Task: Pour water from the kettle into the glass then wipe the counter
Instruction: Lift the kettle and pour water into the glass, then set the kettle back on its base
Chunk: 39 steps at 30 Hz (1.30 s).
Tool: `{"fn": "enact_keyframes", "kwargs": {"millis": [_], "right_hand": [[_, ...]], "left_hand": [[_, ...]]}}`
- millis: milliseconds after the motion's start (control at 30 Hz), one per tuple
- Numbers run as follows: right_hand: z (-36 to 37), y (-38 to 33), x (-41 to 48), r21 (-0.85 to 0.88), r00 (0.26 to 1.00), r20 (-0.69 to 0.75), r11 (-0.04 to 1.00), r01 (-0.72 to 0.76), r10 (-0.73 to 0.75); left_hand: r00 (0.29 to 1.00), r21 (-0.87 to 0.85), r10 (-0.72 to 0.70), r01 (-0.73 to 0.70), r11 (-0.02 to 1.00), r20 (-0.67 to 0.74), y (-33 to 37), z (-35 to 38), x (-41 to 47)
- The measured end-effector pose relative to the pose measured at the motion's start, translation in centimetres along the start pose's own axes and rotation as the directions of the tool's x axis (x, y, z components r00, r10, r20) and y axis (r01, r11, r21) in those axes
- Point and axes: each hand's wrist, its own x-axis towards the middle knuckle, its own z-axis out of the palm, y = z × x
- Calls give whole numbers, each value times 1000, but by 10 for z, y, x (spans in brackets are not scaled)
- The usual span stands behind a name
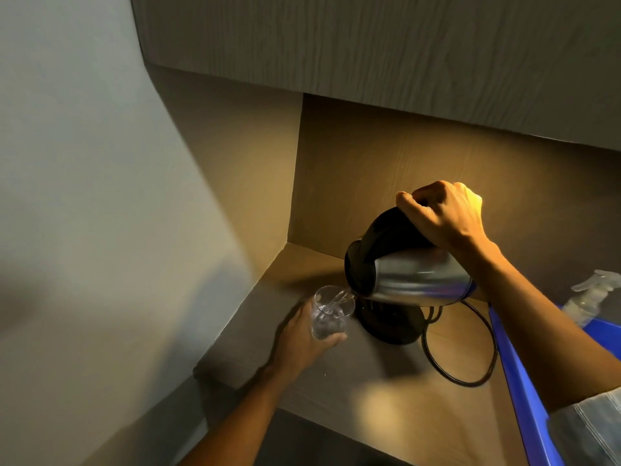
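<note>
Two hands at work: right hand grips the tilted kettle by its handle; left hand clasps the glass on the counter, under the spout, beside the black base. Water streams in.

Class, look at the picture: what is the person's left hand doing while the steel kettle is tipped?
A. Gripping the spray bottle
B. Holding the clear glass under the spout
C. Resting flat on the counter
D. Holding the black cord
B: the left hand wraps the clear drinking glass while water runs in from the tilted steel kettle.
</note>
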Motion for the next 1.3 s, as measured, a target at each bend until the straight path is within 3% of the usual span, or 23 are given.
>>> {"fn": "enact_keyframes", "kwargs": {"millis": [233,333,533,700,933,1133,1233,1300], "right_hand": [[3,-9,0,-70,995,-28,993,94,-96],[5,-7,-4,-50,996,-53,997,62,-65],[16,10,-28,-3,988,-105,993,-116,115],[23,33,-46,159,918,-134,923,-351,373],[33,74,-70,479,690,-90,639,-602,718],[53,98,-94,810,431,133,153,-567,893],[72,106,-109,882,373,249,-50,-468,894],[81,108,-118,901,359,278,-112,-419,891]], "left_hand": [[1000,-11,4,-4,1000,-9,1,0,-1],[1000,-14,1,-1,1000,-10,1,0,-2],[1000,-35,6,-6,999,0,0,2,-2],[999,-94,-21,26,995,50,-2,1,1],[992,-176,-36,57,983,120,-9,-2,4],[985,-210,-50,85,974,165,-11,-4,10],[989,-193,-57,84,978,139,-11,-3,15],[986,-190,-78,106,976,148,-12,-4,17]]}}
